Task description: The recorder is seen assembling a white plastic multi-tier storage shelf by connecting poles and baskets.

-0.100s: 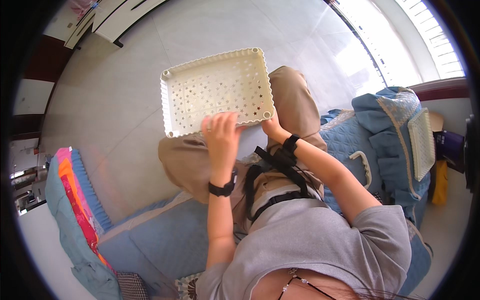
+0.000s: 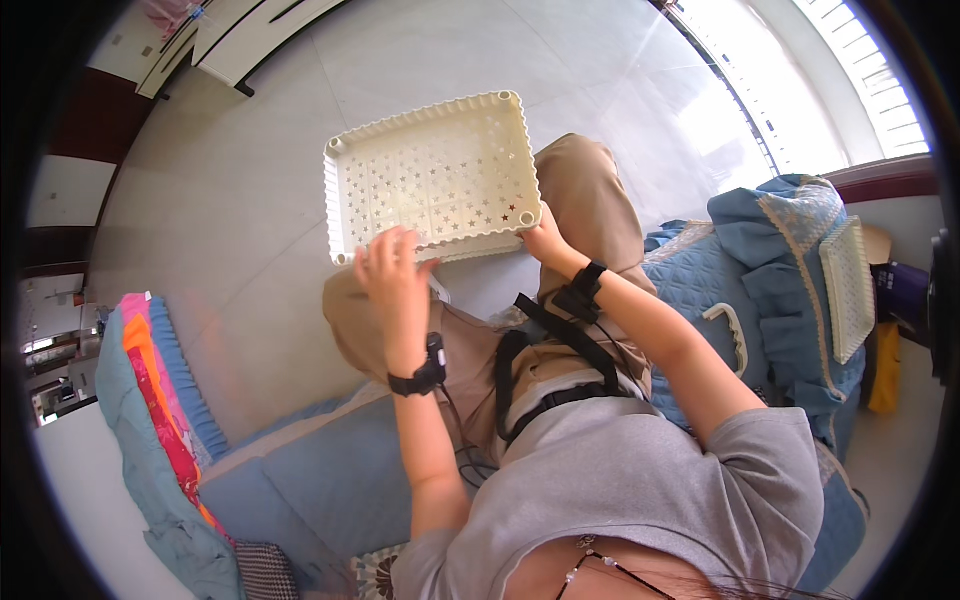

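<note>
A cream plastic basket (image 2: 432, 192) with star-shaped holes, a wavy rim and round sockets at its corners is held out over my knees, its open side showing. My right hand (image 2: 545, 240) grips the near right corner, with the fingers partly hidden behind the wall. At the near side, toward the left corner, my left hand (image 2: 393, 295) has its fingers spread in front of the rim. Whether those fingertips touch the basket I cannot tell.
I sit on a blue quilted sofa (image 2: 310, 470). To my right lie a white curved handle (image 2: 735, 338) and a second cream basket (image 2: 845, 290) on its side. Folded colourful cloths (image 2: 165, 400) are on the left. A white cabinet (image 2: 240, 45) stands on the tiled floor (image 2: 230, 220) far left.
My left hand has moved left along the near rim and its fingers have spread. The basket has tilted slightly; my right hand stays at its corner.
</note>
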Demonstrator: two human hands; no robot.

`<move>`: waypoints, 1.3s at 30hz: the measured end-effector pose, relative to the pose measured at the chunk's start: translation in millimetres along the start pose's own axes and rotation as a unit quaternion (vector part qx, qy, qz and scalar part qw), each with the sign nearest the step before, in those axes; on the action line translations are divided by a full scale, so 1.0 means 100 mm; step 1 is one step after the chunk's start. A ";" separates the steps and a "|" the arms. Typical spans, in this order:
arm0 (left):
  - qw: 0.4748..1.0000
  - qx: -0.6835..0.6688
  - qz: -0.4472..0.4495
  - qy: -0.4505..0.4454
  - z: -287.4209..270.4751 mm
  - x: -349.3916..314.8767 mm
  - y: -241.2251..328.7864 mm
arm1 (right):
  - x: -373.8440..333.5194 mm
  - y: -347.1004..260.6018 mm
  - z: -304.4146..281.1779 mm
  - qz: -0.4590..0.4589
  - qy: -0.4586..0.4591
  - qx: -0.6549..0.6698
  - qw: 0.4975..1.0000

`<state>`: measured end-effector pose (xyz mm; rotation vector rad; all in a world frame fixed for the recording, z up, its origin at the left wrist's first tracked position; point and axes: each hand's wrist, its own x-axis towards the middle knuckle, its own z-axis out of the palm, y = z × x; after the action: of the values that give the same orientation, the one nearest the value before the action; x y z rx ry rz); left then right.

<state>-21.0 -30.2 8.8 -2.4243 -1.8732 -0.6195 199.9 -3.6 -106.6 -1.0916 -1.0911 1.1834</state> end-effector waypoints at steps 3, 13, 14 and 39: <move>0.997 0.070 -0.017 0.042 -0.05 0.25 -0.37 | 0.54 -0.12 -0.08 0.060 -0.127 -0.077 0.987; 0.998 -0.001 0.008 0.057 0.25 0.35 0.03 | 1.03 -0.10 -0.13 -0.007 0.071 -0.198 0.978; 0.998 -0.022 0.006 0.059 0.31 0.36 0.10 | 0.90 -0.03 -0.11 -0.050 0.103 -0.283 0.952; 0.970 -0.096 0.220 0.039 0.25 0.74 0.92 | 0.43 -0.33 -0.13 -0.009 -0.091 -0.023 0.996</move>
<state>87.0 18.7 29.6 -2.7550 -1.2286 -0.8742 220.4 36.2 -73.7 -1.0220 -1.2707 1.2686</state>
